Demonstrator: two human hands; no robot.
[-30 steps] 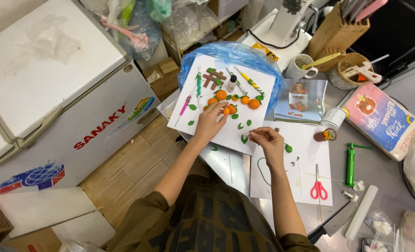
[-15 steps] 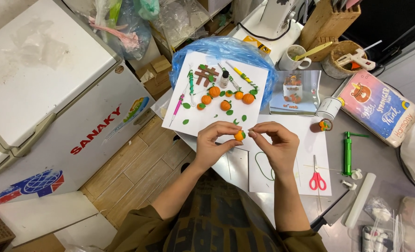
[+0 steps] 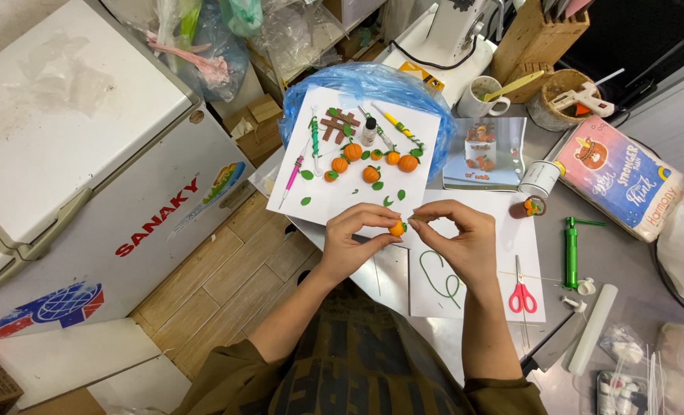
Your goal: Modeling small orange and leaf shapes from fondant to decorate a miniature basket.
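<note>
Compared with 1 second ago, when the left hand [image 3: 355, 234] reached toward the white paper sheet [image 3: 334, 196] and the right hand [image 3: 455, 240] hovered over a second sheet, both hands have drawn together near the person's chest. Half a second ago they had already met; since then they have barely shifted.

Between them sits a small round orange clay pumpkin [image 3: 396, 228], pinched by the left thumb and fingertips. The right thumb and forefinger are pressed closed at its right side, at a tiny green bit; whether they grip that bit or only touch it cannot be told. The pumpkin is held in the air above the front edge of the white sheet, clear of the table.

The pumpkin is bright orange, bead-like, smooth, with a speck of green on its right side.

On the sheet behind lie more orange clay pumpkins [image 3: 353, 151], scattered green clay leaves [image 3: 307, 175] and a brown clay fence [image 3: 339, 123]. Red-handled scissors [image 3: 522, 292] and a curled green clay cord [image 3: 440, 277] rest on the second white sheet [image 3: 480, 303] under the right forearm.
</note>
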